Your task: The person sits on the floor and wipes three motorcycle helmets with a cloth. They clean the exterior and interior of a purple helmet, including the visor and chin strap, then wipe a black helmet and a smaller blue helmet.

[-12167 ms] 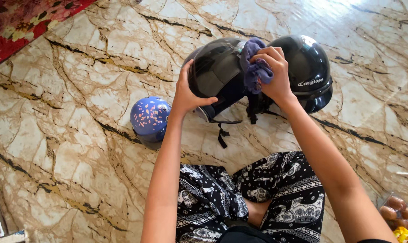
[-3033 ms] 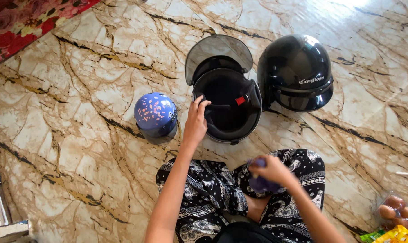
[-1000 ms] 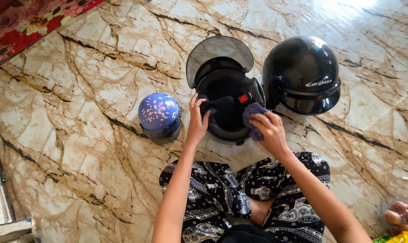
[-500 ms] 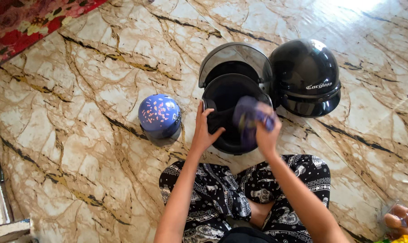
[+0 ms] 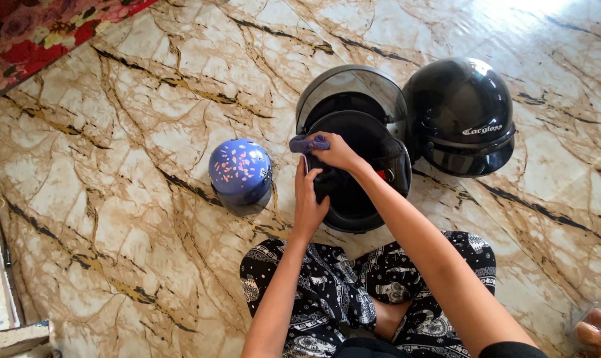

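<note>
Marbled tile floor (image 5: 115, 219), three helmets (image 5: 459, 113), floral rug (image 5: 42, 26), egg pack (image 5: 595, 325)

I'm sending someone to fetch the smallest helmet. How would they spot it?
On the marbled floor, three helmets sit before the seated person. The small blue helmet lies leftmost, apart from the two black ones; it alone is blue with pinkish flecks.

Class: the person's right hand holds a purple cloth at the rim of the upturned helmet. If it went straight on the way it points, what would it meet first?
Probably the bare marble floor: the right hand with its purple cloth points leftward past the upturned black helmet; the small blue helmet lies nearer.
</note>
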